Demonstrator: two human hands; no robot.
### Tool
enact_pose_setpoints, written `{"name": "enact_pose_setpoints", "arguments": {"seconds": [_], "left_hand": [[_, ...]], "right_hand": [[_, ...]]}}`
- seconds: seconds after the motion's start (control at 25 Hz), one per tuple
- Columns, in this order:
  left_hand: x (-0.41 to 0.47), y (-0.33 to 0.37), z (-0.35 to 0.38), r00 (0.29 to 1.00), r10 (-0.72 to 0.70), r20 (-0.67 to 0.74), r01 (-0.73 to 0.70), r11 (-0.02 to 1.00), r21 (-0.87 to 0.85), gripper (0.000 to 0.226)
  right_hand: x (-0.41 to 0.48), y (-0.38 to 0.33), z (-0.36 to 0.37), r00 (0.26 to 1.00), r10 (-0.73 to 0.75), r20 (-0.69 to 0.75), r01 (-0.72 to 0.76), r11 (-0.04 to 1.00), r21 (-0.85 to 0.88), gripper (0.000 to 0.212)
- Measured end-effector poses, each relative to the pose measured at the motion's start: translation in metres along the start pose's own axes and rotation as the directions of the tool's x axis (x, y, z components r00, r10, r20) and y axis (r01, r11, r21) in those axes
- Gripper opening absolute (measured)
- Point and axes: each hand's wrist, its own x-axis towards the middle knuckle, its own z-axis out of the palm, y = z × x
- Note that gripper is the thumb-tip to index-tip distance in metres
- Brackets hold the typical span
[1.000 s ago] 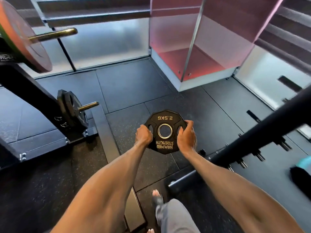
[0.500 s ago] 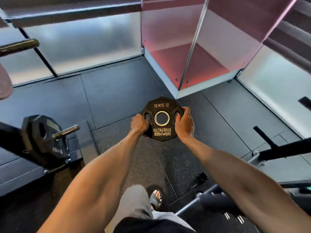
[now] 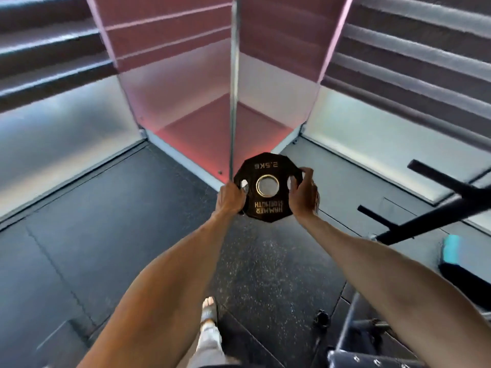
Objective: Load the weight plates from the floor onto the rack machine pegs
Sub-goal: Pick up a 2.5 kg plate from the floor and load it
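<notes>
In the head view, the only one I have, both arms are stretched forward and the weight plate (image 3: pixel 267 208) is held in the air between the two hands, in the middle of the picture and well above the dark rubber floor (image 3: pixel 106 235). The left hand (image 3: pixel 230 199) grips the left edge of the plate with curled fingers. The right hand (image 3: pixel 304 197) grips the right edge, its fingertips hooked into the grip opening on that side. Both hands are equally near to it.

The flat face of the plate is turned to me, so the axis of its brass-ringed center hole points roughly toward the camera. The writing stands upside down from here: "2.5KG" at the far edge and "HAMMER STRENGTH" at the near edge.

I see no peg in this picture. Black machine bars (image 3: pixel 425 221) stand to the right, apart from the plate, and a pink glass partition (image 3: pixel 212 115) is behind it. I judge the plate is only being carried. To load it, the hole must first be lined up with a peg.
</notes>
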Motion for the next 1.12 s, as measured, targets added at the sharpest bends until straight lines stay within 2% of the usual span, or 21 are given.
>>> {"name": "enact_pose_setpoints", "arguments": {"seconds": [0.12,0.28,0.48,0.6,0.72,0.84,0.96,1.12], "left_hand": [[0.085,0.069,-0.009,0.984,0.175,0.034,-0.171,0.981,-0.094,0.031],[0.160,0.171,-0.008,0.923,0.384,-0.031,-0.383,0.907,-0.173,0.033],[0.212,0.300,0.014,0.810,0.577,-0.107,-0.581,0.764,-0.281,0.033],[0.232,0.372,0.043,0.680,0.710,-0.180,-0.720,0.603,-0.343,0.034],[0.241,0.441,0.073,0.578,0.795,-0.185,-0.789,0.487,-0.375,0.035],[0.239,0.495,0.106,0.460,0.864,-0.203,-0.839,0.348,-0.419,0.034],[0.234,0.535,0.148,0.431,0.888,-0.163,-0.817,0.306,-0.489,0.034],[0.216,0.570,0.207,0.384,0.923,-0.041,-0.729,0.276,-0.626,0.031]], "right_hand": [[0.077,-0.031,-0.004,0.986,0.039,-0.164,-0.038,0.999,0.011,0.025],[0.171,-0.059,-0.037,0.908,0.043,-0.417,-0.045,0.999,0.005,0.027],[0.272,-0.068,-0.096,0.744,-0.023,-0.667,0.024,1.000,-0.008,0.029],[0.321,-0.056,-0.138,0.632,-0.069,-0.772,0.075,0.997,-0.028,0.027],[0.360,-0.040,-0.178,0.527,-0.067,-0.847,0.046,0.998,-0.050,0.027],[0.382,-0.025,-0.215,0.457,-0.096,-0.884,0.022,0.995,-0.097,0.029],[0.388,-0.005,-0.247,0.407,-0.130,-0.904,-0.058,0.984,-0.168,0.030],[0.388,0.030,-0.282,0.355,-0.126,-0.927,-0.192,0.960,-0.204,0.032]]}}
